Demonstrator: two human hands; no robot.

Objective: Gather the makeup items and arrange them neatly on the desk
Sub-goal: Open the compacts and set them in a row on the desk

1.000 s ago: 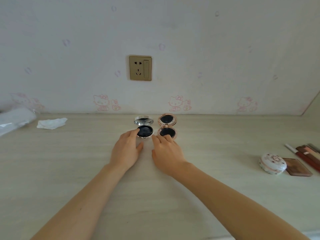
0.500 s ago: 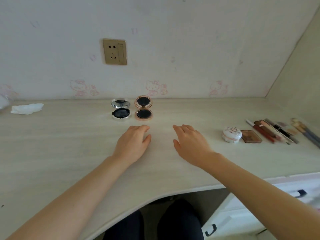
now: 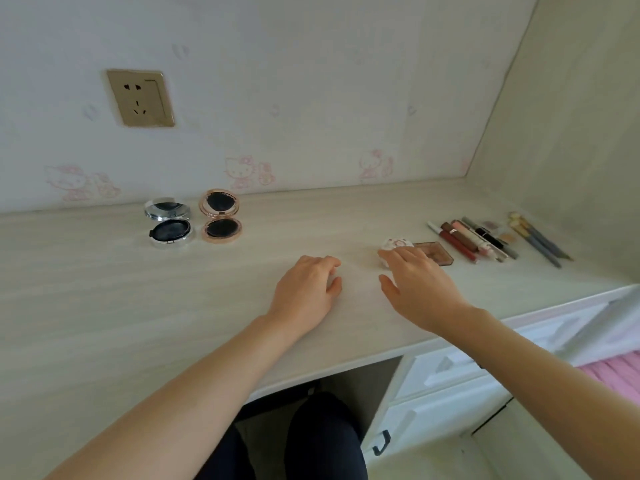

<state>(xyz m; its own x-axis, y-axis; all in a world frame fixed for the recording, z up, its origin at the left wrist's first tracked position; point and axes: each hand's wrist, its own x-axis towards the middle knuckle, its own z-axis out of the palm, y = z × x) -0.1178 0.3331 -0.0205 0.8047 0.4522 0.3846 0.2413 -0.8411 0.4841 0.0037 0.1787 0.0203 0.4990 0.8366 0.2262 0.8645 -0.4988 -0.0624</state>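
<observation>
Both hands have left the open silver round compact (image 3: 168,221) and open rose-gold round compact (image 3: 221,216), now paired at the wall; right hand (image 3: 417,284), fingers (image 3: 394,255) spread and empty, reaches the white floral round case (image 3: 395,243) on the pale wood-grain table (image 3: 104,289); left hand (image 3: 306,289) rests relaxed, holding nothing.

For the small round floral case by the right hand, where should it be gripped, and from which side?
Grip the round floral case across its rim, thumb and fingers on opposite sides, coming from above and its near side. It lies flat and domed, and the brown palette sits close on its right. The right hand already reaches over it.
</observation>
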